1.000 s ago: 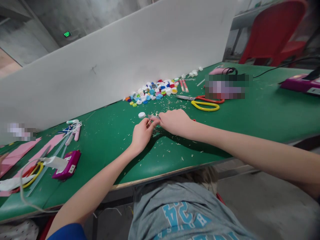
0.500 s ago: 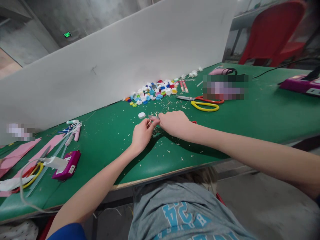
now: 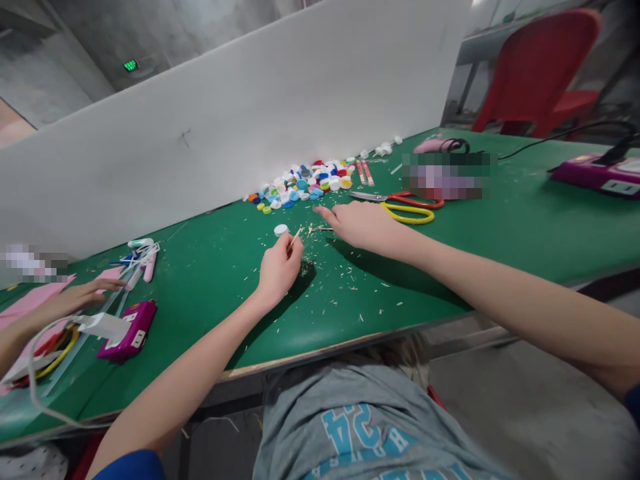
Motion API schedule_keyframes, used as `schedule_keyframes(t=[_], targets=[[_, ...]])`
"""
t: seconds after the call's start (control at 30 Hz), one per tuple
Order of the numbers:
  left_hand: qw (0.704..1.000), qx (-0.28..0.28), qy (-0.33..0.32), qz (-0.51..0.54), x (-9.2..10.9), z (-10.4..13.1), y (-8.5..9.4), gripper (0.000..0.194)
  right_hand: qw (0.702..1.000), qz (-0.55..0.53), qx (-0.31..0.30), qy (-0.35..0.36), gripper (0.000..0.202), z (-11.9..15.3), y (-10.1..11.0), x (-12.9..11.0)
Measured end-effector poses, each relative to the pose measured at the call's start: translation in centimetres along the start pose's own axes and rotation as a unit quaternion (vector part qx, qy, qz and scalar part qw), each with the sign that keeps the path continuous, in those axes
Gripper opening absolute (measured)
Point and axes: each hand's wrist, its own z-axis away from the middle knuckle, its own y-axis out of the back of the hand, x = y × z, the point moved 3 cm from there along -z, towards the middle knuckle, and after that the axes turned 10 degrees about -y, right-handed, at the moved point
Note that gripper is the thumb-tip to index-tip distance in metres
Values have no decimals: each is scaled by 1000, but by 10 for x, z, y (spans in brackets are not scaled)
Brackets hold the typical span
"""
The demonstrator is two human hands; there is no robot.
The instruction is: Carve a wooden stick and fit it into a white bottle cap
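Observation:
My left hand (image 3: 281, 265) is closed round a thin wooden stick (image 3: 295, 238), its pale tip poking up between thumb and fingers. My right hand (image 3: 363, 223) is apart from it, to the right, index finger stretched out to the left. From under that hand a thin dark blade (image 3: 326, 229) points left, seen almost edge-on; its handle is hidden, and the hand seems curled round it. A white bottle cap (image 3: 281, 230) lies just beyond my left hand. Pale wood shavings (image 3: 345, 272) are scattered on the green table (image 3: 200, 287) about both hands.
Colourful bottle caps (image 3: 303, 185) are heaped against the white partition (image 3: 225, 120). Scissors (image 3: 407, 207) with red and yellow handles lie beyond my right hand. At left, another person's hand (image 3: 95, 293) reaches over pink sheets, near a purple power strip (image 3: 131, 330); another strip (image 3: 600, 175) stands far right.
My hands have moved apart: the right one up and to the right with the blade, the left slightly down and left with the stick. Another person's hand has come in at left.

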Motion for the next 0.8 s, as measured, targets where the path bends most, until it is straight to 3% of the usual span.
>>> schedule_keyframes(t=[0.2, 0.53, 0.8], targets=[[1000, -6, -2, 27, -1, 0, -1, 23, 999, -23, 29, -26, 73, 3, 0, -20], [999, -15, -9, 35, 0, 0, -2, 26, 998, -58, 22, 6, 68, 6, 1, -23], [999, -18, -17, 47, -2, -1, -3, 25, 998, -16, 11, 58, 63, 6, -7, -28]])
